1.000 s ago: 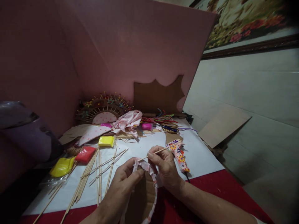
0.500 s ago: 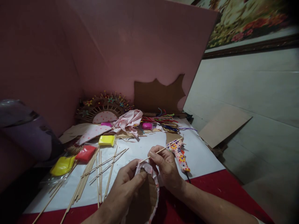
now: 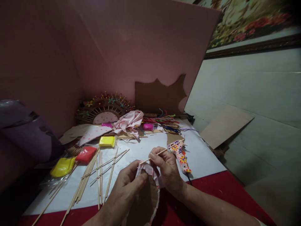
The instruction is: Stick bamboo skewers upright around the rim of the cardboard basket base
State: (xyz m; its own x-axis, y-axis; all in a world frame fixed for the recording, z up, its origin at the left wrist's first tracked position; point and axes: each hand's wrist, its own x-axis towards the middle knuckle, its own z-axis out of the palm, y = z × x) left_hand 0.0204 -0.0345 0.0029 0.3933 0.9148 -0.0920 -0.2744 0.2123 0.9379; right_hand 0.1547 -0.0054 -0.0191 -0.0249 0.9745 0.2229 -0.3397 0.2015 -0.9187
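My left hand (image 3: 129, 182) grips a cardboard piece (image 3: 144, 201) near its top, thumb on the brown face. Pinkish-white fabric (image 3: 157, 185) wraps over the edge of this rounded piece, whose lower end runs out of view. Between thumb and fingers of my right hand (image 3: 166, 166) is a thin wooden stick (image 3: 164, 150), slanting up to the right. The stick's lower left tip meets the fabric edge at the top of the cardboard, close to my left fingertips. Just beyond my right hand lies a flower-patterned glue gun (image 3: 181, 157).
Loose wooden sticks (image 3: 82, 183) lie on the white sheet (image 3: 145, 147) at left, beside yellow (image 3: 107, 141) and red (image 3: 86, 155) clay packets. Behind are a decorated cardboard fan (image 3: 105, 106), crumpled pink fabric (image 3: 130, 121), scissors (image 3: 171, 128) and a jagged cardboard piece (image 3: 160, 95).
Almost nothing differs. Both hands, the stick and the cardboard piece hold practically the same position, with only a very slight shift of the view.
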